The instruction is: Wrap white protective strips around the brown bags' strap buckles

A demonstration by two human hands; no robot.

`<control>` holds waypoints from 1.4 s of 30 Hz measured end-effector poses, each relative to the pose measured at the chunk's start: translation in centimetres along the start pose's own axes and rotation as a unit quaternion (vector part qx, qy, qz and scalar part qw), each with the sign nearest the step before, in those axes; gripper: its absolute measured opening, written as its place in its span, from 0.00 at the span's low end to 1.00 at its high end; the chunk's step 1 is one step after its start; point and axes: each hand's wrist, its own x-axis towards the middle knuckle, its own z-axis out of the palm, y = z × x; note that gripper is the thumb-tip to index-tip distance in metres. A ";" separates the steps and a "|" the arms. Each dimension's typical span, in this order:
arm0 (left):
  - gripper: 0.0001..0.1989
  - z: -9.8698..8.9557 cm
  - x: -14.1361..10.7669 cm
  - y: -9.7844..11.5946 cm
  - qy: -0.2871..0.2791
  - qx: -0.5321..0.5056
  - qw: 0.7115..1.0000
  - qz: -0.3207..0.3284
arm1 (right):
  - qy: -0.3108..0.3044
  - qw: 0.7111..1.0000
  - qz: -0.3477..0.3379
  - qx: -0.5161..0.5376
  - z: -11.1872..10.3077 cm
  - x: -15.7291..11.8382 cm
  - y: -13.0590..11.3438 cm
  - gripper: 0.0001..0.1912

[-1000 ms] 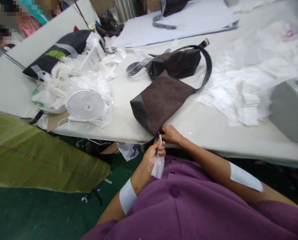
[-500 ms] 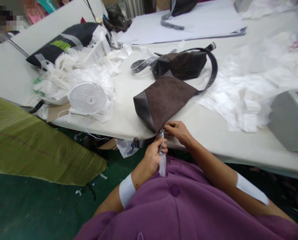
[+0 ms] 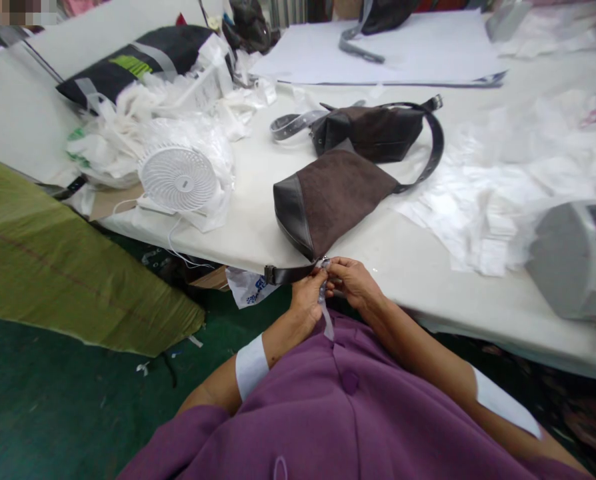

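A dark brown suede handbag point(image 3: 345, 193) with black leather trim lies at the table's front edge. Its near corner has metal hardware, and a dark strap point(image 3: 293, 274) with a buckle hangs there over the edge. My left hand point(image 3: 307, 298) is closed around a strip in clear plastic wrap point(image 3: 328, 323), whose loose tail hangs down in front of me. Close against it, my right hand point(image 3: 353, 283) pinches the upper end of the same wrapped strip, just below the bag's corner. The fingers partly hide the strip.
Behind lies a second brown bag point(image 3: 373, 132) with black straps. A white fan point(image 3: 179, 179) stands at left beside crumpled plastic and a black package point(image 3: 143, 63). White wrappings point(image 3: 498, 193) and a grey tape dispenser-like object point(image 3: 565, 260) are at right. A green sack point(image 3: 73, 267) leans at left.
My right hand has come down from the bag's corner onto the wrapped strip, right beside my left hand. The camera view has shifted slightly.
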 end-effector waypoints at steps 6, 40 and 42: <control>0.09 -0.9 0.1 0.1 0.002 0.026 1.000 0.001 | -0.003 0.997 -0.011 -0.076 -1.6 0.7 -2.4 0.09; 0.10 -2.4 -0.6 0.0 -0.161 -0.085 0.962 -0.203 | -0.196 0.955 0.016 -0.221 -5.7 1.5 -5.0 0.08; 0.10 -2.4 -0.7 0.1 -0.160 -0.088 0.964 -0.195 | -0.205 0.953 0.005 -0.222 -5.9 1.3 -5.0 0.08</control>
